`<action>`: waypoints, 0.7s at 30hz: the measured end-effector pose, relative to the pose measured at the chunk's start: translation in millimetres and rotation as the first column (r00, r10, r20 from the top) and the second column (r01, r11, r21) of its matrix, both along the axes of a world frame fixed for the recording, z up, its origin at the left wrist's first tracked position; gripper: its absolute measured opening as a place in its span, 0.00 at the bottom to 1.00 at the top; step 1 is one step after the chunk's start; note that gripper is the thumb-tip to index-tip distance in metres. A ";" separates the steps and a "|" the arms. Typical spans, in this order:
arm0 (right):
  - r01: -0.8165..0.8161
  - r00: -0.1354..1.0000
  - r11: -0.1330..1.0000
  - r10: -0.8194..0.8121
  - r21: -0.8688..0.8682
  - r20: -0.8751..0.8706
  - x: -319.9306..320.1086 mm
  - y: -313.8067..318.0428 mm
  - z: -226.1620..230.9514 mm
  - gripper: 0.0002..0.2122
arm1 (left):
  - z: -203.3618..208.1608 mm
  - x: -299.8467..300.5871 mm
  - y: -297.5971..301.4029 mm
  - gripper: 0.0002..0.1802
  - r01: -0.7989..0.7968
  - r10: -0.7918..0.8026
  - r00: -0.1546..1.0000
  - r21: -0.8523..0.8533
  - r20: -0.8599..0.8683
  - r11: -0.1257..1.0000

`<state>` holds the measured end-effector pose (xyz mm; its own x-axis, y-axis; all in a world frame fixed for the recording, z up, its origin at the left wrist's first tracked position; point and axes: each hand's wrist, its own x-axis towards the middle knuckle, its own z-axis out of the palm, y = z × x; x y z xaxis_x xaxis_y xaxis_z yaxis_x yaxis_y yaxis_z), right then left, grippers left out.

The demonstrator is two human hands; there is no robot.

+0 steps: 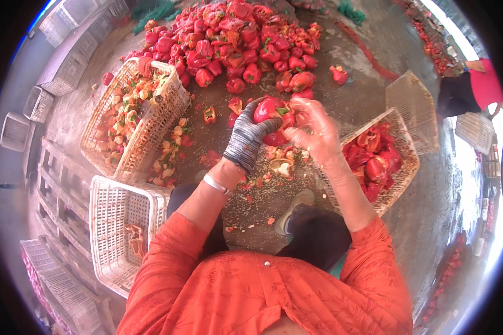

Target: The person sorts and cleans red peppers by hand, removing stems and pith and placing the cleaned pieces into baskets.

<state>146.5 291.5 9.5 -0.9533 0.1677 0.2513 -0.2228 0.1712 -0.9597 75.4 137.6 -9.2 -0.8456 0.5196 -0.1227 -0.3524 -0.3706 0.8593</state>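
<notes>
My left hand [246,134], in a grey striped knit glove, is wrapped round a red bell pepper [267,111] with a green stem. Bare and blurred by motion, my right hand [317,129] is at the pepper's right side, its fingers bent; whether they grip anything I cannot make out. Beyond my hands a big heap of red bell peppers [229,42] lies on the floor. To the right, a crate [406,167] holds opened red peppers [375,162]. On the floor below my hands lie pepper cores [281,166] and scattered seeds.
At the left, a woven-sided crate [165,114] is filled with pepper cores and stems [129,120]. Nearer me stands a white crate [103,223] with a pepper piece inside. A wooden pallet [61,190] lies farther left. Another person [483,84] is at the far right.
</notes>
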 end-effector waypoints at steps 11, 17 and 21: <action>0.236 0.960 0.968 -0.218 -0.091 0.175 28.7 -17.8 -6.1 0.18 | 15.7 13.0 -0.8 0.26 0.200 -0.209 0.925 -0.062 -0.318 0.978; 0.314 0.932 0.916 -0.348 0.250 0.103 32.2 -26.5 -2.9 0.15 | -17.7 0.9 15.6 0.15 0.032 -0.179 0.907 -0.362 -0.381 0.932; 0.219 0.968 0.970 -0.229 0.105 0.100 31.0 -18.2 -11.4 0.13 | -12.5 2.5 15.8 0.12 0.084 -0.178 0.938 -0.304 -0.298 0.949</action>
